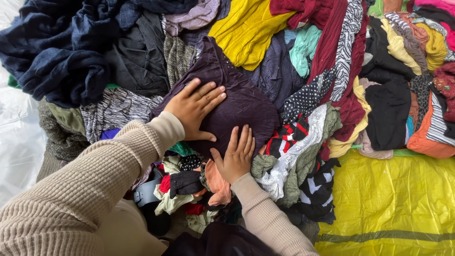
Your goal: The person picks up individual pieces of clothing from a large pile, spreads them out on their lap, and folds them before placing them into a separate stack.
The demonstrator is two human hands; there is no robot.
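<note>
Plainly, both hands lie flat on a dark purple garment [237,102] at the centre of the frame, on top of a big heap of mixed clothes. The left hand [195,110] presses palm-down on the garment's left part, fingers spread and pointing to the upper right. The right hand [237,154] rests just below it on the lower edge, fingers together and pointing up. Neither hand is closed on the cloth; both are open and flat, close to each other but not touching, as if smoothing or holding the cloth down against the soft pile under it.

The garment runs from a narrow end at upper centre down to a wide rounded part under the hands. What kind of garment it is cannot be told, since its lower edge is covered by the hands and tucked among other pieces.

Around it lie a yellow cloth [246,31] above, a navy knit [57,57] at upper left, a dark red cloth [332,52] with a zebra-striped strip [348,42] to the right, and a polka-dot piece [305,97] just beside the purple one. A yellow plastic sheet [393,199] shows at lower right and a clear one [16,137] at the left edge; what carries the heap is hidden. Beige ribbed sleeves [90,189] cover both arms.
</note>
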